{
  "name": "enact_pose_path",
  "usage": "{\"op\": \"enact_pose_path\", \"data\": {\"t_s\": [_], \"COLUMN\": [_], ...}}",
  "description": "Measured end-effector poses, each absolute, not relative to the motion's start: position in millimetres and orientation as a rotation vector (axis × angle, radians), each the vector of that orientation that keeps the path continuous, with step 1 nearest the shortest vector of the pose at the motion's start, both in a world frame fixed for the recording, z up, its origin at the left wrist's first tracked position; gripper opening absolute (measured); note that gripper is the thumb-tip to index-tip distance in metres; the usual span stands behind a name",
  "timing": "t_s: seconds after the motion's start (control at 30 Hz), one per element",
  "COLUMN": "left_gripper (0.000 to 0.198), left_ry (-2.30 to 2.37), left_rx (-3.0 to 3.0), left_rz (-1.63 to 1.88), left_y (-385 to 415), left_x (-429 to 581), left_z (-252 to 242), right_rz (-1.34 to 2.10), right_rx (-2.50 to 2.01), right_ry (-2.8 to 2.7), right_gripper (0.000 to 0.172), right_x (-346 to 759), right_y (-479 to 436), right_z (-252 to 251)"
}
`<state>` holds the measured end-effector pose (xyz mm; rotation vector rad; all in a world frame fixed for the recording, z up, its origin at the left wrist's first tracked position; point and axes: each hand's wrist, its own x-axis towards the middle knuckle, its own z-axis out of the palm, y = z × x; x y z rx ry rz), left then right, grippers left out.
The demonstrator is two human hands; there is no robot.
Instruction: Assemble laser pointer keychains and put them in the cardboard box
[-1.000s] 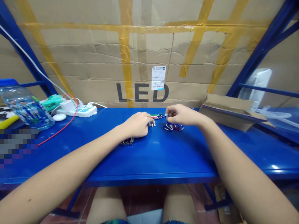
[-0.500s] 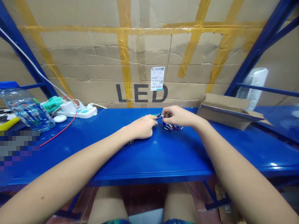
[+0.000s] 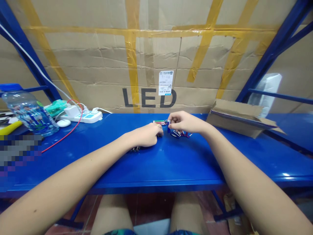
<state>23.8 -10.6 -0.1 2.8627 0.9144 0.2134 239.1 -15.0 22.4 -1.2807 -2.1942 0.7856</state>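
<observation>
Head view: blue shelf (image 3: 171, 163), both hands near its back edge. Right hand (image 3: 184, 122), fingertips pinched narrow on a small blue piece (image 3: 168, 126), held just over the shelf. Coloured carabiners (image 3: 181, 134) heaped under that hand. Left hand (image 3: 146, 134) curled palm-down just beside; whether it holds anything cannot be told. Dark cylinders (image 3: 135, 149) by its wrist. Cardboard box (image 3: 239, 120) to the right; power strip (image 3: 83, 116) and water bottle (image 3: 29, 112) to the left.

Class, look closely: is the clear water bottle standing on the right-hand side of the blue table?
No, the water bottle sits at the far left end of the table, near the white power strip.
</observation>
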Motion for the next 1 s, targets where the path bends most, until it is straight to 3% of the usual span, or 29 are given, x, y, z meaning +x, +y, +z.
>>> {"op": "enact_pose_path", "data": {"t_s": [0.13, 0.37, 1.0], "left_gripper": [0.045, 0.022, 0.009], "left_ry": [0.887, 1.093, 1.149], "left_rx": [2.826, 3.005, 2.744], "left_rz": [0.223, 0.169, -0.047], "left_y": [-18.5, -15.3, -25.3], "left_x": [17.4, 15.9, 14.9], "left_z": [3.9, 5.4, 16.7], "right_rz": [0.927, 0.969, 1.093], "right_rx": [-1.265, -1.290, -1.116], "right_ry": [-2.105, -2.119, -2.127], "right_gripper": [0.011, 0.009, 0.019], "right_x": [234.4, 226.2, 219.3], "right_y": [-16.3, -17.3, -12.6], "right_z": [21.5, 16.0, -0.5]}}
